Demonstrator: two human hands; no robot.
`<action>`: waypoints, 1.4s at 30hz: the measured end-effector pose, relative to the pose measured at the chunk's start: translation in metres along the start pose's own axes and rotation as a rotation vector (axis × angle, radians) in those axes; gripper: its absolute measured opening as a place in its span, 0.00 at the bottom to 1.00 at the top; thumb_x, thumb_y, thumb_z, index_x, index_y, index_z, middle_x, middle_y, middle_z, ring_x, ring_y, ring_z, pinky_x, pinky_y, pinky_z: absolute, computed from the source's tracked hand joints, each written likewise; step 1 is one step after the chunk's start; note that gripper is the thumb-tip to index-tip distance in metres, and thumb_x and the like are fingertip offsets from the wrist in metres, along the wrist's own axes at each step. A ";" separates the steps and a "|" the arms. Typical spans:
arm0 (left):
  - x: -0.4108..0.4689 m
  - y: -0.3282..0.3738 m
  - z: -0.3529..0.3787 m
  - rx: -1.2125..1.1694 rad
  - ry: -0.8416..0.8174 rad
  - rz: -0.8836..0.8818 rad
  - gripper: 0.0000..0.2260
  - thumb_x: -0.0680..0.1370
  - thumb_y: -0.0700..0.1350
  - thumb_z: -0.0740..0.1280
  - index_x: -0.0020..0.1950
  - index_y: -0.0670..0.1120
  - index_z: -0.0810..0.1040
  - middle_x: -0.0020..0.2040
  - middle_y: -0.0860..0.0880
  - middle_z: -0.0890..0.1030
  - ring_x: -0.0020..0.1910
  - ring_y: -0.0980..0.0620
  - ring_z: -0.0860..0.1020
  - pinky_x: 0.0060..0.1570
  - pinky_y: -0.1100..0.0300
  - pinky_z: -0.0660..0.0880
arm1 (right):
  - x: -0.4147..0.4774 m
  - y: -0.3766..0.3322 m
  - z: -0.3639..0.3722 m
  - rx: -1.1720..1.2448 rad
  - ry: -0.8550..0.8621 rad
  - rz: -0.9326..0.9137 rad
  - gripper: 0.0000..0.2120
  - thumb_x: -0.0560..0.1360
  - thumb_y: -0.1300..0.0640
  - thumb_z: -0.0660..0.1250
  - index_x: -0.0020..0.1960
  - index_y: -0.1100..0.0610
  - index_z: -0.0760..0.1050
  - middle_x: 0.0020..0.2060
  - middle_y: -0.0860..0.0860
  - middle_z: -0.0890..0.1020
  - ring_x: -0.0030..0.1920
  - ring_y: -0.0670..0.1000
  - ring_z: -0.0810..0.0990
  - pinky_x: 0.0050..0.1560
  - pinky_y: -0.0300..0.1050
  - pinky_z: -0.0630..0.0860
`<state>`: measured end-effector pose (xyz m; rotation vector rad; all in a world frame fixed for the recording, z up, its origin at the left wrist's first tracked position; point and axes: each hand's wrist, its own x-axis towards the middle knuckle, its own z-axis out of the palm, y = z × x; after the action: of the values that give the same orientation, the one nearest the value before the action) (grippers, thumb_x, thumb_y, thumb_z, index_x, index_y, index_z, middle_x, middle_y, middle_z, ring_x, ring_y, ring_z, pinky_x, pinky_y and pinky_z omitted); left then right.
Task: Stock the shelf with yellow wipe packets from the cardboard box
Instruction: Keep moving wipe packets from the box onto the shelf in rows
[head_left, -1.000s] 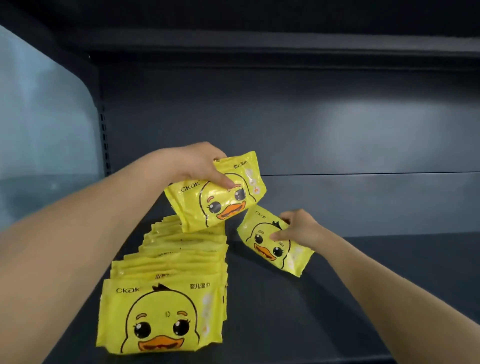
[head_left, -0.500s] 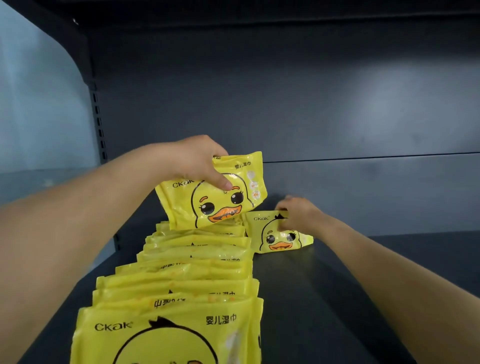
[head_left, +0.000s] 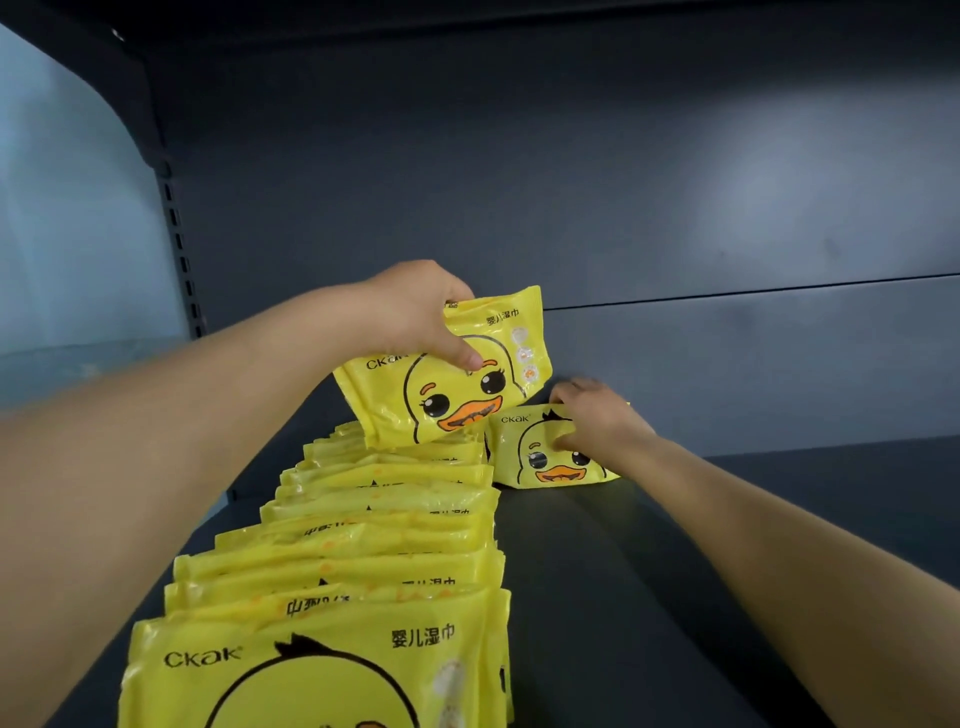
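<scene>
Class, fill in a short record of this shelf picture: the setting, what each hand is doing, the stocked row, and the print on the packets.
setting: dark grey shelf with a grey back panel
left: left hand grips the raised packet, tilted above the row's far end
right: right hand holds the standing packet upright on the shelf, right of the row's far end
row: row of packets, overlapping, running front to back
print: cartoon duck face, "Ckak" logo

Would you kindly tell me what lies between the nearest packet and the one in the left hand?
The row of yellow packets, in the head view.
</scene>
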<state>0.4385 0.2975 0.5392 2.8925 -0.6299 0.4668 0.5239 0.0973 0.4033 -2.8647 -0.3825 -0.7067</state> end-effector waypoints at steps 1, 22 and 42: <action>0.003 0.002 0.001 0.020 -0.009 0.006 0.12 0.69 0.53 0.74 0.47 0.50 0.79 0.42 0.53 0.81 0.40 0.56 0.77 0.36 0.62 0.71 | -0.003 0.002 -0.003 -0.010 0.004 -0.002 0.26 0.72 0.53 0.72 0.67 0.55 0.68 0.63 0.52 0.72 0.64 0.52 0.70 0.63 0.46 0.70; 0.081 0.072 0.103 0.131 -0.336 0.192 0.10 0.71 0.47 0.74 0.47 0.45 0.76 0.37 0.53 0.73 0.40 0.51 0.72 0.32 0.62 0.65 | -0.107 0.073 -0.066 0.007 -0.356 0.103 0.25 0.75 0.42 0.64 0.63 0.59 0.70 0.59 0.54 0.75 0.59 0.53 0.73 0.59 0.47 0.71; 0.083 0.061 0.130 0.506 -0.289 0.109 0.26 0.69 0.49 0.75 0.62 0.44 0.68 0.58 0.45 0.75 0.56 0.45 0.76 0.50 0.54 0.74 | -0.102 0.062 -0.066 -0.006 -0.356 0.113 0.27 0.74 0.43 0.66 0.65 0.59 0.69 0.60 0.54 0.75 0.58 0.54 0.74 0.54 0.46 0.72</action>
<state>0.5191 0.1840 0.4487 3.4596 -0.8159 0.2463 0.4261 0.0031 0.4061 -2.9863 -0.2595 -0.1760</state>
